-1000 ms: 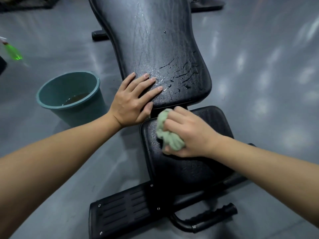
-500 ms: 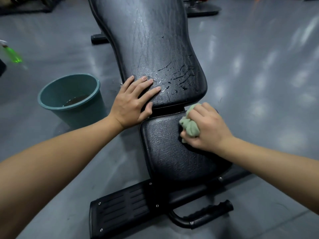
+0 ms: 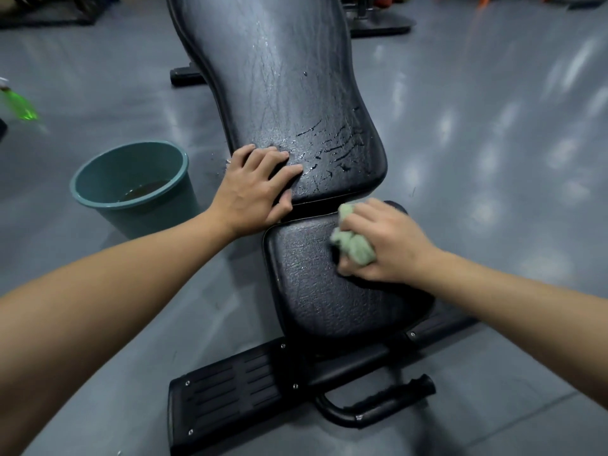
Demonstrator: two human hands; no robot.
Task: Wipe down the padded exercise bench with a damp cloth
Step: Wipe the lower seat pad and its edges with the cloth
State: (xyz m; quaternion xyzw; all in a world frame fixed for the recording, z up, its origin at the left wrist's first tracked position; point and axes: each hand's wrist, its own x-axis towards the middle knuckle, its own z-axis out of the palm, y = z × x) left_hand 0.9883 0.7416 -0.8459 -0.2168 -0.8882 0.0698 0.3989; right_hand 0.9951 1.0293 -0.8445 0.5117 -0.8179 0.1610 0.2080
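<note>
A black padded bench runs up the middle of the head view. Its long back pad is cracked and wet near its lower end. The smaller seat pad lies just below it. My left hand rests on the lower left corner of the back pad, fingers slightly bent. My right hand grips a bunched pale green cloth and presses it on the upper right part of the seat pad.
A teal bucket with dark water stands on the grey floor left of the bench. A green spray bottle lies at the far left. The bench's black foot plate and handle are nearest me. Other equipment bases stand beyond.
My right hand swept the cloth from the seat pad's left side to its upper right, then drew back a little. My left hand's fingers have curled slightly.
</note>
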